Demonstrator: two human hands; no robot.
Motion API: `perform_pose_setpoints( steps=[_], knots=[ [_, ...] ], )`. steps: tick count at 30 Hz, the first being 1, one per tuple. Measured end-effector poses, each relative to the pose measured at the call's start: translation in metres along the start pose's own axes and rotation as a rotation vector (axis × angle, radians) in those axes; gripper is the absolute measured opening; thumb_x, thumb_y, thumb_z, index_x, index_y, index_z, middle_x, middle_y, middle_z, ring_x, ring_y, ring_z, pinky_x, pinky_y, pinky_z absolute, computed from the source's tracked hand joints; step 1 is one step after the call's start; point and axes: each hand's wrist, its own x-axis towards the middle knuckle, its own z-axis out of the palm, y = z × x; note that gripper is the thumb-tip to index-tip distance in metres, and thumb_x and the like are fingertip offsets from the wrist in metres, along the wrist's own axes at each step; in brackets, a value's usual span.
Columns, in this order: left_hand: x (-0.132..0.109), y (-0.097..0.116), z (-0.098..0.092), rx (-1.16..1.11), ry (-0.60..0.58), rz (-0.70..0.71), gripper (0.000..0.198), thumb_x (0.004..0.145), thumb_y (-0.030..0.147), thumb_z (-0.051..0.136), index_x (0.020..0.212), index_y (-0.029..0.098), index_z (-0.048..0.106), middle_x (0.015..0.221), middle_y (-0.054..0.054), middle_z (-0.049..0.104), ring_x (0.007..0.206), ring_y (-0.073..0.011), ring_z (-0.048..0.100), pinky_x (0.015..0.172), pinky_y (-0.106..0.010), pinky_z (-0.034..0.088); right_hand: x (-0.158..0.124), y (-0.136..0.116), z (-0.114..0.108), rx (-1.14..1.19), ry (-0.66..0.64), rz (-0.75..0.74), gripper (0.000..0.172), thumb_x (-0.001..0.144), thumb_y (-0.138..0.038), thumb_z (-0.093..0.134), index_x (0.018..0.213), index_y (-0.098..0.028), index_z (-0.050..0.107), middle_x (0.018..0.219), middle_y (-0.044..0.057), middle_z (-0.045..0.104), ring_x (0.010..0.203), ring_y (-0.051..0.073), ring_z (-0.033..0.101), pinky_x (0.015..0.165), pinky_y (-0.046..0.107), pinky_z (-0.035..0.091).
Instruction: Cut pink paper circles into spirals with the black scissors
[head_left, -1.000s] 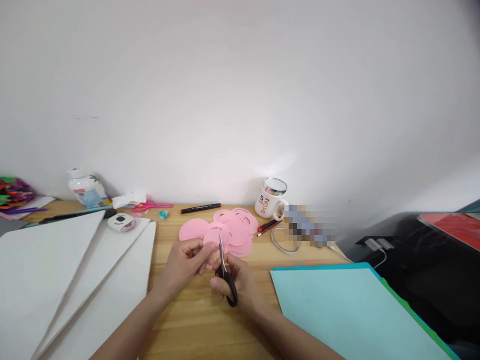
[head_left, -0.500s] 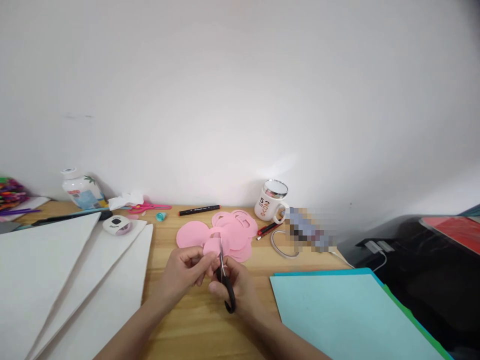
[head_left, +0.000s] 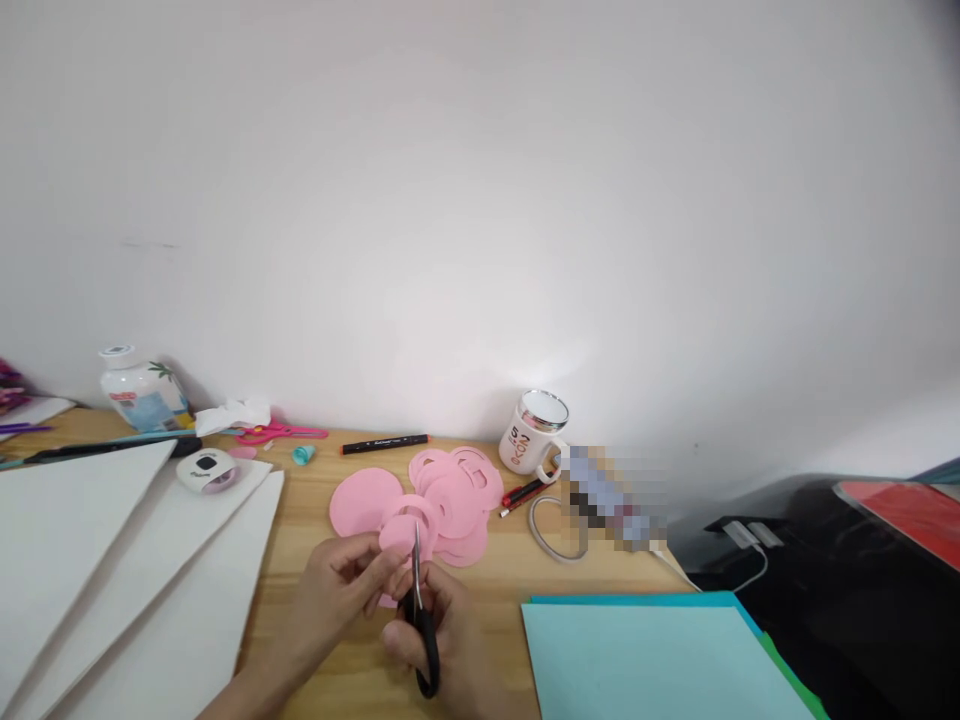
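Note:
My left hand (head_left: 337, 590) pinches a small pink paper disc (head_left: 395, 533) between thumb and fingers. In my right hand (head_left: 442, 635) is a pair of scissors (head_left: 424, 645) with black handles, its blades pointing away from me along the disc's right edge. Whether the blades are parted is hard to make out. Just beyond the hands lies a spread of pink paper circles (head_left: 366, 502), some of them with cut-out openings. A bit of pink paper (head_left: 388, 601) shows below, between the hands.
Large white boards (head_left: 90, 560) cover the left side; a white craft punch (head_left: 206, 470) sits on them. Behind are a bottle (head_left: 146, 390), pink scissors (head_left: 277, 432), a black marker (head_left: 385, 444) and a mug (head_left: 529, 435). Pale blue sheets (head_left: 645, 660) lie at right.
The view has tilted up slightly and turned right, so everything sits lower and further left. My hands keep hold of the disc and the scissors, staying close together.

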Motion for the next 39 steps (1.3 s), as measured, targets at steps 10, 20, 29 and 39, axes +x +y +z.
perform_pose_setpoints(
  steps=[10, 20, 29, 39],
  knots=[
    [-0.002, -0.002, 0.000, 0.006, -0.033, -0.014, 0.035, 0.070, 0.040, 0.057, 0.047, 0.015, 0.056, 0.039, 0.003, 0.049, 0.035, -0.0064, 0.037, 0.036, -0.017, 0.028, -0.001, -0.008, 0.002, 0.055, -0.039, -0.050, 0.040, 0.050, -0.037, 0.078, 0.077, -0.019, 0.055, 0.066, -0.001, 0.054, 0.054, 0.011, 0.042, 0.048, 0.021, 0.033],
    [-0.003, 0.000, -0.002, 0.002, -0.038, -0.003, 0.044, 0.073, 0.044, 0.053, 0.041, 0.015, 0.045, 0.037, 0.004, 0.042, 0.037, -0.0064, 0.035, 0.039, -0.018, 0.030, -0.002, -0.007, -0.003, -0.069, 0.001, 0.038, 0.035, 0.054, -0.037, 0.076, 0.068, -0.017, 0.050, 0.045, -0.008, 0.047, 0.034, 0.005, 0.037, 0.033, 0.016, 0.027],
    [0.004, -0.017, -0.016, -0.142, -0.192, -0.042, 0.039, 0.074, 0.042, 0.056, 0.046, 0.014, 0.053, 0.035, 0.005, 0.043, 0.036, -0.0053, 0.034, 0.039, -0.017, 0.027, 0.003, -0.024, -0.015, -0.258, 0.203, -0.158, 0.027, 0.065, -0.034, 0.070, 0.070, -0.018, 0.049, 0.040, -0.010, 0.043, 0.033, 0.006, 0.037, 0.034, 0.016, 0.028],
    [0.014, -0.024, -0.031, -0.017, -0.360, -0.214, 0.021, 0.062, 0.033, 0.063, 0.053, 0.014, 0.059, 0.037, 0.007, 0.044, 0.032, -0.0052, 0.032, 0.035, -0.017, 0.023, 0.012, -0.021, -0.028, -0.590, 0.274, -0.275, 0.020, 0.069, -0.025, 0.066, 0.083, -0.019, 0.052, 0.070, 0.001, 0.057, 0.064, 0.015, 0.053, 0.058, 0.025, 0.041]
  ],
)
